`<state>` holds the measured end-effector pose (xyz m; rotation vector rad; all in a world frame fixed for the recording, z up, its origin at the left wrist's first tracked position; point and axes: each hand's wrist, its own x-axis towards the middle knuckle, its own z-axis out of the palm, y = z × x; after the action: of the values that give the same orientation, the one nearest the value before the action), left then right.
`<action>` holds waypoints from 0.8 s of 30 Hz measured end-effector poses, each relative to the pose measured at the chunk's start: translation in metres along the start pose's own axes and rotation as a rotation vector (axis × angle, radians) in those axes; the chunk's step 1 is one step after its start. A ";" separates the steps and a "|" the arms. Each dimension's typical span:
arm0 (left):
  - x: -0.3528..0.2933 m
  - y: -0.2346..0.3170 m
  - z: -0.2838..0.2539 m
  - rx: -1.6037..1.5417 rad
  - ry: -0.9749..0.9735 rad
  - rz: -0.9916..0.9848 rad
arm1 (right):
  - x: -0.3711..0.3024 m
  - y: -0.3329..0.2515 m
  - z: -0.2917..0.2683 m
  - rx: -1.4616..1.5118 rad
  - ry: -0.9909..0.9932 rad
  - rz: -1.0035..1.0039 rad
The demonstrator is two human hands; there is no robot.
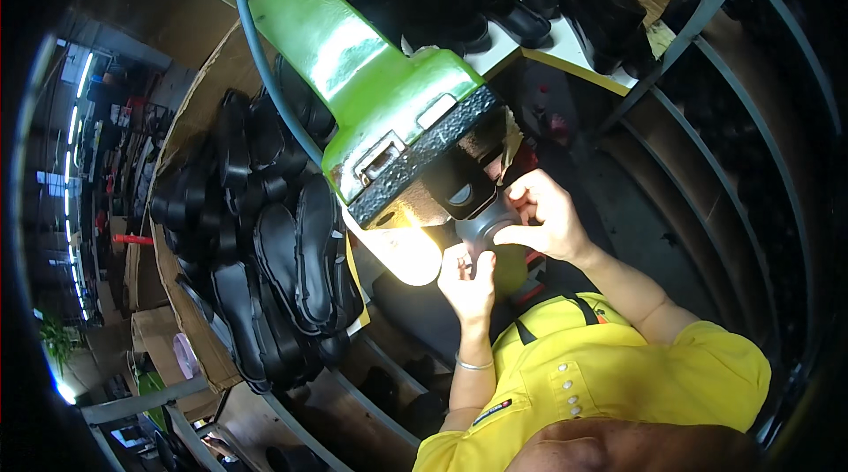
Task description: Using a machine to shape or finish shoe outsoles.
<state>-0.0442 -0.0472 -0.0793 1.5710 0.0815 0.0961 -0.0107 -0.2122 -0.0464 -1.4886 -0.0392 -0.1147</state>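
Observation:
My left hand [468,285] and my right hand [546,223] both grip a dark, smooth, rounded shoe part [482,228] under the head of a green machine [375,75]. The left fingers and thumb pinch its near side. On the right, my thumb lies across the part while the curled fingers close over its far edge. Much of the piece is covered by my hands and the machine, so its exact kind is hard to tell. A bright lamp glow [408,256] lights the spot just left of my left hand.
Black shoe soles [314,251] are heaped in a cardboard box [196,331] at the left. More black shoe parts [609,17] lie on a white board [565,61] at the far side. A grey-blue cable [265,75] runs along the machine. Curved metal rack bars [707,172] stand at the right.

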 end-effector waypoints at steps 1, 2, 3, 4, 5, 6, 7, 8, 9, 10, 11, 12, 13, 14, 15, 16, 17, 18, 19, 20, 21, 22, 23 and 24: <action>-0.005 -0.007 0.005 -0.061 0.049 0.060 | 0.000 -0.002 0.001 -0.052 -0.011 -0.013; -0.008 -0.016 0.009 -0.121 0.099 0.120 | 0.001 -0.006 0.004 -0.083 -0.031 -0.016; -0.011 -0.022 0.013 -0.156 0.143 0.133 | 0.002 -0.014 0.009 -0.119 -0.043 -0.020; -0.012 -0.027 0.017 -0.190 0.188 0.146 | 0.004 -0.019 0.015 -0.155 -0.055 -0.025; -0.013 -0.031 0.020 -0.224 0.232 0.159 | 0.007 -0.021 0.021 -0.127 -0.076 -0.037; -0.011 -0.030 0.022 -0.250 0.278 0.177 | 0.012 -0.016 0.026 -0.180 -0.071 -0.167; -0.009 -0.027 0.023 -0.205 0.308 0.192 | 0.012 -0.018 0.026 -0.206 -0.097 -0.162; -0.009 -0.021 0.021 -0.187 0.287 0.205 | 0.012 -0.022 0.026 -0.233 -0.122 -0.157; -0.009 -0.016 0.020 -0.172 0.271 0.216 | 0.011 -0.023 0.024 -0.232 -0.126 -0.162; -0.009 -0.013 0.017 -0.158 0.255 0.227 | 0.009 -0.024 0.020 -0.230 -0.129 -0.166; -0.010 -0.016 0.011 -0.116 0.221 0.203 | 0.007 -0.023 0.015 -0.229 -0.132 -0.170; -0.013 -0.021 0.006 -0.082 0.183 0.176 | 0.006 -0.022 0.006 -0.209 -0.141 -0.169; -0.015 -0.025 0.002 -0.047 0.145 0.149 | 0.002 -0.017 0.001 -0.146 -0.116 -0.106; -0.015 -0.027 -0.001 -0.002 0.101 0.125 | -0.001 -0.012 -0.004 -0.083 -0.091 -0.042; -0.014 -0.023 -0.003 0.038 0.053 0.099 | -0.004 -0.011 -0.009 -0.083 -0.077 -0.024; -0.009 -0.007 -0.001 0.081 0.003 0.077 | -0.007 -0.009 -0.012 -0.027 -0.049 0.009; -0.005 0.014 0.003 0.098 -0.038 0.032 | -0.009 -0.006 -0.014 0.029 -0.020 0.041; -0.001 0.026 0.002 0.148 -0.055 -0.003 | -0.010 -0.003 -0.014 0.090 0.004 0.072; 0.005 0.030 0.000 0.219 -0.068 0.020 | -0.010 0.000 -0.014 0.117 0.020 0.083; 0.009 0.032 -0.002 0.289 -0.081 0.044 | -0.009 0.000 -0.014 0.120 0.040 0.097; 0.013 0.030 -0.006 0.355 -0.087 0.064 | -0.008 0.001 -0.012 0.130 0.055 0.111; 0.015 0.032 -0.009 0.372 -0.102 0.056 | -0.008 0.001 -0.010 0.139 0.069 0.125; 0.018 0.037 -0.011 0.389 -0.116 0.048 | -0.007 0.000 -0.008 0.139 0.071 0.127; 0.020 0.039 -0.012 0.403 -0.127 0.039 | -0.006 -0.002 -0.006 0.136 0.069 0.127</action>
<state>-0.0260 -0.0336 -0.0396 1.9775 -0.0330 0.0096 -0.0170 -0.2184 -0.0459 -1.3463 0.1017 -0.0591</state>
